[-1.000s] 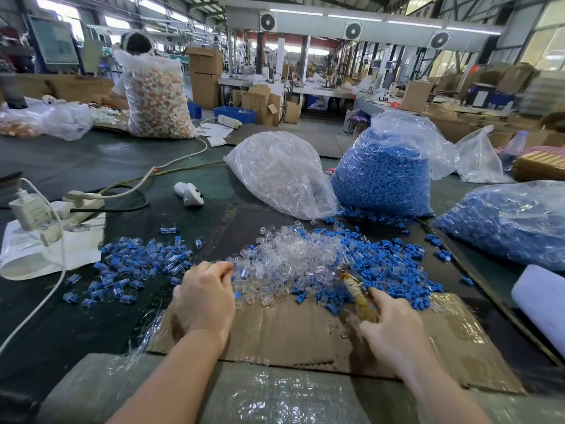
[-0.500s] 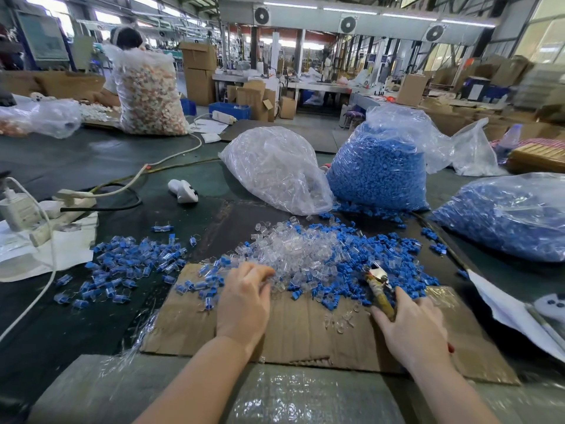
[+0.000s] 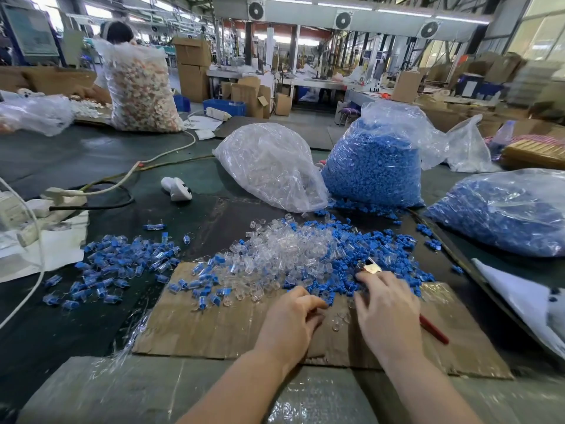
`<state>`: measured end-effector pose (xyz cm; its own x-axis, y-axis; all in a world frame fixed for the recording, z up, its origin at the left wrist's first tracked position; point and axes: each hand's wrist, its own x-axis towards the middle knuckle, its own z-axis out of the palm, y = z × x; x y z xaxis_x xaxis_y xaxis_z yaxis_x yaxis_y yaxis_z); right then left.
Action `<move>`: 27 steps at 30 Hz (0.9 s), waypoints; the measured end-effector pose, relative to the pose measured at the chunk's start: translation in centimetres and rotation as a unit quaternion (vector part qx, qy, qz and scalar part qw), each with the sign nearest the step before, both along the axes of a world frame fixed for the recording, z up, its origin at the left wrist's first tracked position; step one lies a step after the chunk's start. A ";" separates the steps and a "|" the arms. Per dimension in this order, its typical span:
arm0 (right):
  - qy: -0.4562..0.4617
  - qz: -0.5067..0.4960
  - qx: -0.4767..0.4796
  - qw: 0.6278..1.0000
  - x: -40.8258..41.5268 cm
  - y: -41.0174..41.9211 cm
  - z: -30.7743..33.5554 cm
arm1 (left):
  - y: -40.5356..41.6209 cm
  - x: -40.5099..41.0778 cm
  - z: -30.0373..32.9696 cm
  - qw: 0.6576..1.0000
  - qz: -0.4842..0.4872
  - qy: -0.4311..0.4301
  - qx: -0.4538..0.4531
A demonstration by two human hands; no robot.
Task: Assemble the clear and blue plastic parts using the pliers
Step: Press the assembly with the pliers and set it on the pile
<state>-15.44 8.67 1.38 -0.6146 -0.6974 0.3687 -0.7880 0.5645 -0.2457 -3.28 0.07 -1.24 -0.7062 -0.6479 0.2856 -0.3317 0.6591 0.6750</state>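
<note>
Since half a second ago both hands have closed in: the left hand (image 3: 290,316), fingers curled, pinches among loose blue plastic parts (image 3: 351,270) beside clear plastic parts (image 3: 275,255) at twelve o'clock, while the right hand (image 3: 388,310) grips red-handled metal pliers (image 3: 371,267), ready to press.

Bright daylight from windows (image 3: 544,35) and ceiling strip lights (image 3: 345,7) floods the hall, glinting off plastic bags (image 3: 269,166), while wide-angle distortion bends and softens the frame's edges.
</note>
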 end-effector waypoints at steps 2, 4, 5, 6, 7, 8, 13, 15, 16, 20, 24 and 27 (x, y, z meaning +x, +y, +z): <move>-0.015 0.043 0.016 0.999 0.6 -0.5 -0.3 | -0.2 0.2 0.0 0.999 0.046 0.029 0.005; -0.017 0.063 0.022 0.998 1.1 -1.0 -0.8 | -0.6 0.6 0.1 0.993 0.100 0.061 0.018; -0.016 0.066 0.028 0.997 1.3 -1.2 -0.9 | -0.8 0.8 0.1 0.990 0.118 0.073 0.030; -0.015 0.066 0.034 0.997 1.6 -1.4 -1.1 | -0.9 0.9 0.1 0.987 0.130 0.081 0.038; -0.013 0.062 0.039 0.997 1.7 -1.5 -1.2 | -1.0 1.1 0.1 0.986 0.137 0.084 0.040; -0.011 0.056 0.041 0.998 1.8 -1.7 -1.4 | -1.0 1.1 0.0 0.985 0.143 0.086 0.041; -0.003 0.033 0.039 0.999 2.2 -2.3 -1.4 | -0.8 1.2 -0.1 0.981 0.142 0.114 0.067; 0.010 0.029 0.049 0.998 2.5 -2.6 -1.4 | -0.7 1.2 0.0 0.983 0.126 0.113 0.075; 0.017 0.027 0.052 0.998 2.6 -2.7 -1.4 | -0.6 1.2 0.1 0.983 0.121 0.115 0.080; 0.024 0.021 0.032 0.999 2.9 -2.7 -1.6 | -0.7 1.3 0.0 0.980 0.127 0.132 0.081; 0.034 0.012 -0.016 0.999 3.6 -2.6 -1.9 | -1.0 1.3 -0.5 0.970 0.146 0.154 0.116; 0.044 0.012 -0.060 0.997 3.8 -2.6 -2.3 | -1.2 1.2 -0.7 0.970 0.146 0.141 0.133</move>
<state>-11.64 6.05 -0.88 -0.5590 -0.6594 0.5028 -0.8230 0.5152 -0.2393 -2.04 -1.15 -1.97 -0.3993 -0.8861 0.2354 -0.2552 0.3540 0.8997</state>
